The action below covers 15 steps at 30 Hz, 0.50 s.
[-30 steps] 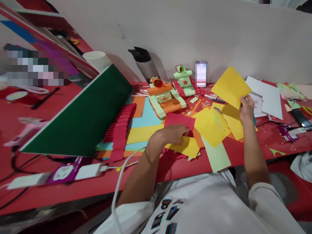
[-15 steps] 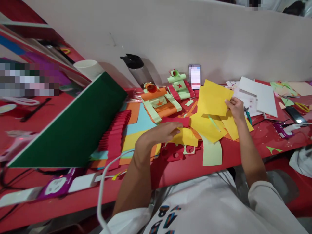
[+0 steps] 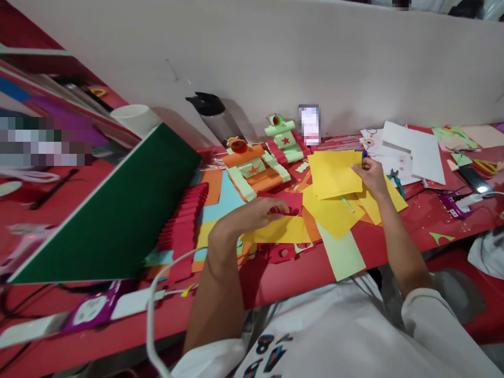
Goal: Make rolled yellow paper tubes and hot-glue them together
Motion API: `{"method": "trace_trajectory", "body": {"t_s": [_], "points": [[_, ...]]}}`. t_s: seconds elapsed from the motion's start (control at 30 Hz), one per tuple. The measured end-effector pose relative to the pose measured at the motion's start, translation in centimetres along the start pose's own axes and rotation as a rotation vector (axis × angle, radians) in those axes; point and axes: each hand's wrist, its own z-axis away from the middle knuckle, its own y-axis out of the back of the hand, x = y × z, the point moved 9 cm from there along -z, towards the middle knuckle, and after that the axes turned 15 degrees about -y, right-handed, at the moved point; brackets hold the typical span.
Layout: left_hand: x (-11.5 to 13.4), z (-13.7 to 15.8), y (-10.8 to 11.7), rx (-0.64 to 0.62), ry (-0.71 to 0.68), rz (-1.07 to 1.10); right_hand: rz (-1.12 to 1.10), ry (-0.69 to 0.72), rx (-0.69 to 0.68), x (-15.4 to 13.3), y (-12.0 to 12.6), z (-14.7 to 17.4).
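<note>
My right hand (image 3: 372, 177) is closed in a pinch on the right edge of a squarish yellow paper sheet (image 3: 334, 176), which looks like more than one layer. Below it other yellow sheets (image 3: 333, 215) overlap on the table. My left hand (image 3: 265, 212) hovers with loosely bent fingers, apart from one another, over a yellow paper strip (image 3: 281, 230) and red paper (image 3: 293, 202). Nothing shows in its fingers. A pale green strip (image 3: 340, 252) lies toward the table's front edge, with red cut-out scraps (image 3: 277, 253) to its left.
Behind stand an orange-and-green paper model (image 3: 255, 168), a red-and-green one (image 3: 285, 139), a grey bottle (image 3: 216, 118) and a phone (image 3: 310, 125). A dark green board (image 3: 114, 215) leans at left, near pleated red paper (image 3: 183, 226). Pliers (image 3: 396, 181) lie at right; a white cable (image 3: 151, 315) crosses the front.
My right hand has drawn the yellow sheet left and lower, and it now hangs squarer. The yellow strip by my left hand lies flatter. The pale green strip has turned.
</note>
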Motion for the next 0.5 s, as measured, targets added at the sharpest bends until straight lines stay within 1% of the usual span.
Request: {"method": "trace_trajectory", "body": {"t_s": [0.17, 0.3, 0.5], "points": [[0.2, -0.1, -0.5, -0.076, 0.022, 0.054, -0.074, -0.046, -0.035, 0.6, -0.1, -0.3], [0.6, 0.4, 0.0, -0.056, 0.023, 0.117, -0.074, -0.028, -0.004, 0.6, 0.3, -0.6], [2.9, 0.7, 1.2, -0.032, -0.096, 0.181, -0.093, -0.025, -0.002, 1.0, 0.4, -0.9]]}}
